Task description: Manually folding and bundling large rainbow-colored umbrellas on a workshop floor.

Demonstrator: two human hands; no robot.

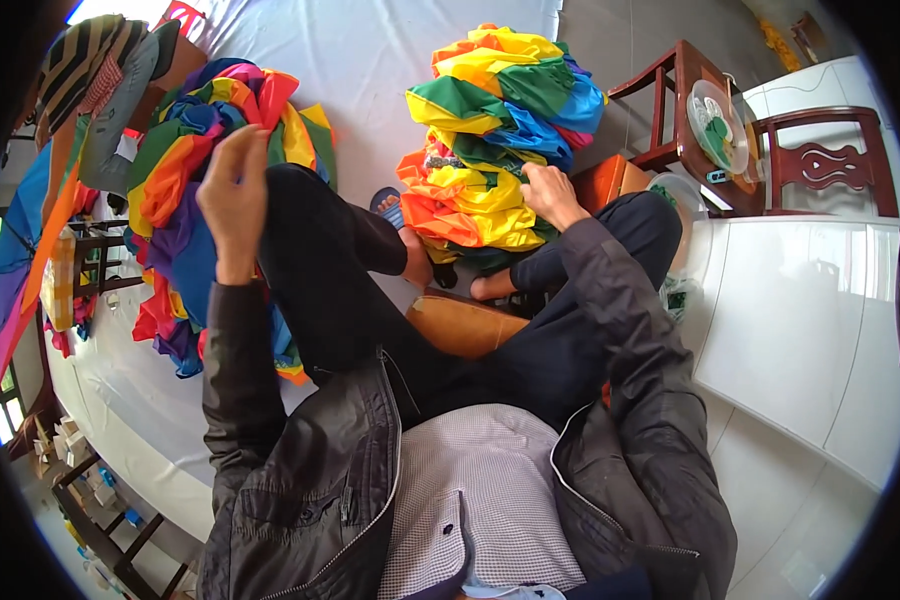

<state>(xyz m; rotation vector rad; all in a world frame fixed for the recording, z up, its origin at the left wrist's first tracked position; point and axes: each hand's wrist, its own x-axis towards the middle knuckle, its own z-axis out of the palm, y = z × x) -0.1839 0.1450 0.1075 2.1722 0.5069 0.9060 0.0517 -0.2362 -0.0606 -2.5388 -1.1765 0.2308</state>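
My right hand (553, 196) is at the near right side of a tall heap of rainbow-striped fabric (515, 115). Its fingers are bent and closed at the cloth's edge, seemingly pinching a fold. Over my left knee I hold up my left hand (234, 200), its fingers curled together. Whatever might be between those fingertips is too small to make out. Beyond that hand lies a second heap of rainbow fabric (175, 175), partly hidden by my knee and arm.
A wooden chair (670, 110) at the right bears a plastic tub (718, 128). Another dark red chair (830, 160) stands by white cabinets (790, 310). Clothes (95, 75) and rainbow strips (20, 270) hang at the far left. A brown stool (465, 325) shows between my legs.
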